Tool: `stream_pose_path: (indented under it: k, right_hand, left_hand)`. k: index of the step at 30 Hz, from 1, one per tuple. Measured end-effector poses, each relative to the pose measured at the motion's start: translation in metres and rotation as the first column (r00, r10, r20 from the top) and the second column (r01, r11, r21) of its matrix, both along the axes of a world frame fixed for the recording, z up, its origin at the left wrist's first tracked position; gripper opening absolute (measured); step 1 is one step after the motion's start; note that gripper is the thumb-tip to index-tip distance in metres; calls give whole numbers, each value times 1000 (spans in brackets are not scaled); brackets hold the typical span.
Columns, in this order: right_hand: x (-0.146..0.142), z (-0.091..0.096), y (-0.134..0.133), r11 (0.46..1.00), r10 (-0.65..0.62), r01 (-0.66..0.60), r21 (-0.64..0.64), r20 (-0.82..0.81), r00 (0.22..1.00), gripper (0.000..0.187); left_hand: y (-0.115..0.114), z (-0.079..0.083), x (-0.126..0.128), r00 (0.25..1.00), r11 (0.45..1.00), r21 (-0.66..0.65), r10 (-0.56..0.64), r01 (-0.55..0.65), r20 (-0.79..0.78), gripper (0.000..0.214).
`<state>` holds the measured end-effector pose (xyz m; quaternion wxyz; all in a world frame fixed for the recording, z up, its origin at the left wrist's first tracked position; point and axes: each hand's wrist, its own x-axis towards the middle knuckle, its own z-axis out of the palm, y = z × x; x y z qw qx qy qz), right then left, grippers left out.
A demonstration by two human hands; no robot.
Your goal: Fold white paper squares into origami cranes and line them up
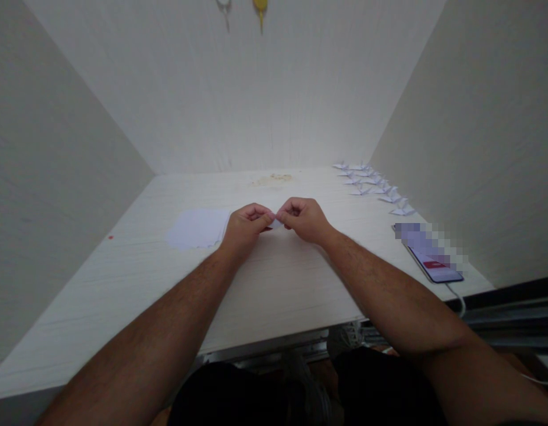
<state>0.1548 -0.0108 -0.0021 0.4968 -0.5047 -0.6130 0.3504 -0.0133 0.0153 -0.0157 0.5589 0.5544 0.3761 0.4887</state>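
A small folded piece of white paper [276,224] is pinched between my two hands above the middle of the table. My left hand [249,225] grips its left side with thumb and fingertips, and my right hand [304,219] grips the right side the same way. The fingertips of both hands almost meet at the paper's top. Most of its shape is hidden by my fingers. Just left of my left hand lies a stack of white paper sheets [196,228].
Several folded white paper cranes [366,180] stand in rows at the back right of the table [274,284]. A phone [428,254] with a cable [457,299] lies near the right edge. Walls enclose the table at the back and both sides; two hooks [260,12] hang behind.
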Motion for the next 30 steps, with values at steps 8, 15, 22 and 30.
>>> stream_pose_path:
  k: [8,15,22,30]
  right_hand:
    - [4,1,1,999,-22,19,-38,-92,995,16]
    - [3,2,1,999,-39,38,-16,-76,996,15]
    - [2,-3,2,989,-99,105,101,-66,993,16]
    - [1,-10,4,956,-91,57,288,108,990,13]
  left_hand:
    - [-2,6,1,993,995,-91,41,-31,109,27]
    - [-2,7,2,993,995,-89,62,-53,105,27]
    - [-1,3,-1,999,999,8,40,-40,36,39]
    - [-5,9,1,993,983,168,83,-68,-84,31]
